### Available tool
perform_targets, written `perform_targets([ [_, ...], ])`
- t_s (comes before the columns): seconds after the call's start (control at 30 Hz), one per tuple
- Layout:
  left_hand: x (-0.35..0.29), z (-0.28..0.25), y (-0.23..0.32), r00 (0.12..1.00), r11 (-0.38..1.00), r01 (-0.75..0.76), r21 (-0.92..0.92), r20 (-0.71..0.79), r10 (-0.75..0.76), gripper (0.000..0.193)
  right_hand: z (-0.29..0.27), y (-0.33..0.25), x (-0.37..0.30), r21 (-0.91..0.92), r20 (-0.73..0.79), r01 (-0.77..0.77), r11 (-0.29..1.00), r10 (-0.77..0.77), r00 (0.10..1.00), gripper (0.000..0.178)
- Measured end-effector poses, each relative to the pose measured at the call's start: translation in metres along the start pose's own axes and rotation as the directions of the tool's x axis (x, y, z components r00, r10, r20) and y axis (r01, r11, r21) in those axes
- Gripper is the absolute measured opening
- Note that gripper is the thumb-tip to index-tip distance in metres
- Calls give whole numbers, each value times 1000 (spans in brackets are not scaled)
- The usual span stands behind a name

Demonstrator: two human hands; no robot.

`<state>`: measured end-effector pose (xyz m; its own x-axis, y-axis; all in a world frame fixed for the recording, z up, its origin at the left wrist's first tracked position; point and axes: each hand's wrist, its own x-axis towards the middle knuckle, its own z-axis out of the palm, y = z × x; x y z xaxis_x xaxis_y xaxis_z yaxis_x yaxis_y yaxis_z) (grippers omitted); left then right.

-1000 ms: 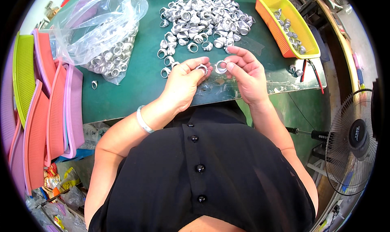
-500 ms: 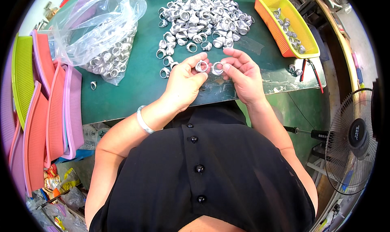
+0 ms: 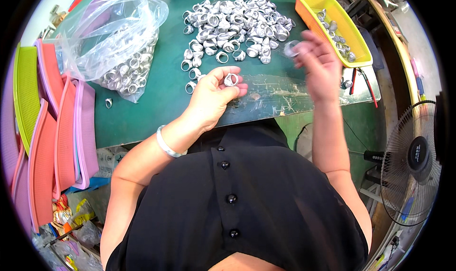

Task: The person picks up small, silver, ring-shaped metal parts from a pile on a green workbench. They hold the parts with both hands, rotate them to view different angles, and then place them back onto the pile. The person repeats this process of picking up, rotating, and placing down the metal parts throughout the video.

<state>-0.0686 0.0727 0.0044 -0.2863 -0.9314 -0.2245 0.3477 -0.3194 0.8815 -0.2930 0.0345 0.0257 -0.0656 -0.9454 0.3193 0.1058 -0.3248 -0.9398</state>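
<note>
My left hand [image 3: 213, 94] pinches a silver-coloured metal ring [image 3: 231, 79] between thumb and fingers, over the near part of the green table. Raised to the right, my right hand [image 3: 319, 67] is smeared by motion. A second ring [image 3: 290, 48] shows at its fingertips, blurred, between the pile and the yellow basket. Beyond my hands lies a big pile of the same rings [image 3: 232, 22], with a few strays trailing down its left side. The long yellow and orange basket [image 3: 363, 57] holds several more rings [image 3: 339, 41].
A clear plastic bag [image 3: 114, 29] with many rings stands at the left, one loose ring [image 3: 109, 103] near it. Stacked coloured baskets [image 3: 64, 133] line the left edge. Red-handled pliers [image 3: 368, 88] lie at the table's right corner. A black fan [image 3: 412, 159] stands at the right.
My right hand has moved away from my left, up and to the right toward the yellow basket, carrying its ring. My left hand keeps its ring in nearly the same place.
</note>
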Motion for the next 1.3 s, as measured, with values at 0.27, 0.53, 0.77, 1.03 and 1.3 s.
perform_targets([
  [0.27,3,-10,1,996,996,84,-17,36,-83,23,-88,-15,69,-788,-169,97,608,-365,915,30],
  [0.53,7,-13,4,992,990,124,66,2,-125,15,-6,14,25,-770,329,489,409,-401,855,29],
  [0.77,6,-9,9,990,984,137,116,6,-139,14,46,36,20,-727,482,504,467,-175,858,36],
  [1.03,9,-10,7,993,988,114,106,27,-118,18,36,44,23,-425,253,86,901,26,967,32],
  [1.3,8,1,9,998,998,52,39,30,-54,18,50,26,-8,278,224,-443,852,391,893,30],
])
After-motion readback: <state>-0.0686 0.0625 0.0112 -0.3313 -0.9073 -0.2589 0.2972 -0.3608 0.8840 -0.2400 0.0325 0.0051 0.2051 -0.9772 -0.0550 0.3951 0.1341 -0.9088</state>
